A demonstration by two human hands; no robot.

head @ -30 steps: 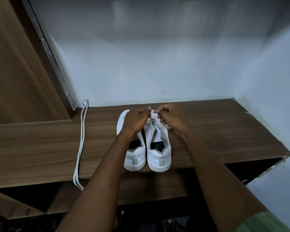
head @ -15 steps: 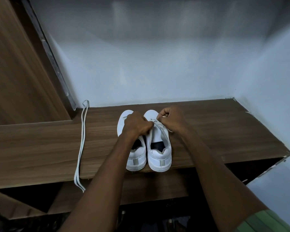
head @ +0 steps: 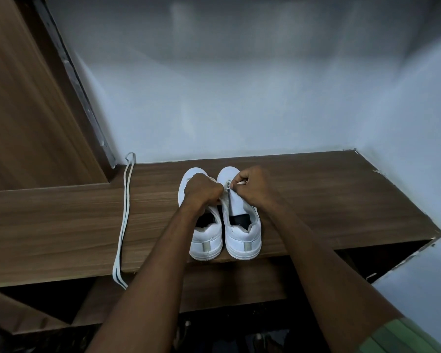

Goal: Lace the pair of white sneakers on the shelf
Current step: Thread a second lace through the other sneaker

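The two white low-top sneakers [head: 225,225] stand side by side at the front edge of the brown wooden shelf [head: 341,200], heels outward, so the eyelets are easy to reach. The left hand [head: 201,191] and right hand [head: 252,186] each pinch the white lace [head: 228,186] over the right shoe (probably pulling it tight). A second flat white lace [head: 124,212] waits near the shelf's left end.

Two sneakers stood side by side on the shelf [head: 329,200], heels at its front edge. The left sneaker [head: 206,238] touched the right sneaker [head: 243,235]. Both hands were over the right one's front, the left hand [head: 201,191] beside the right hand [head: 252,186]. A loose lace [head: 124,212] lay well to the left, hanging over the edge.
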